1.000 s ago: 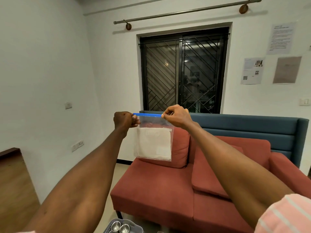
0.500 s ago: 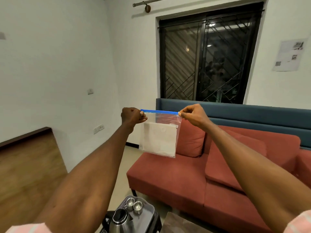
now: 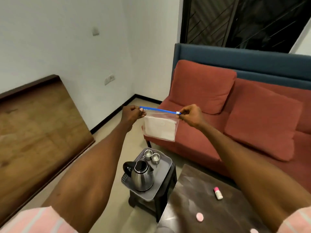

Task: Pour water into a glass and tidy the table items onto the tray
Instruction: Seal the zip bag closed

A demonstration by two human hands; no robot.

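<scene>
Left hand pinching left end of blue zip strip on clear zip bag; right hand pinching right end, at white slider. Bag held in air, hanging before red sofa, white folded sheet inside. Below: grey tray on black stool, carrying steel kettle and two small steel cups. Dark surface at right bearing small pink-capped bottle, lying flat.

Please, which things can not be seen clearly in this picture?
- Head view: the white content in the zip bag is blurred; what it is cannot be told.
- Cups on the tray: too small to see any water.
- Round pink item: cut by the bottom edge.
</scene>
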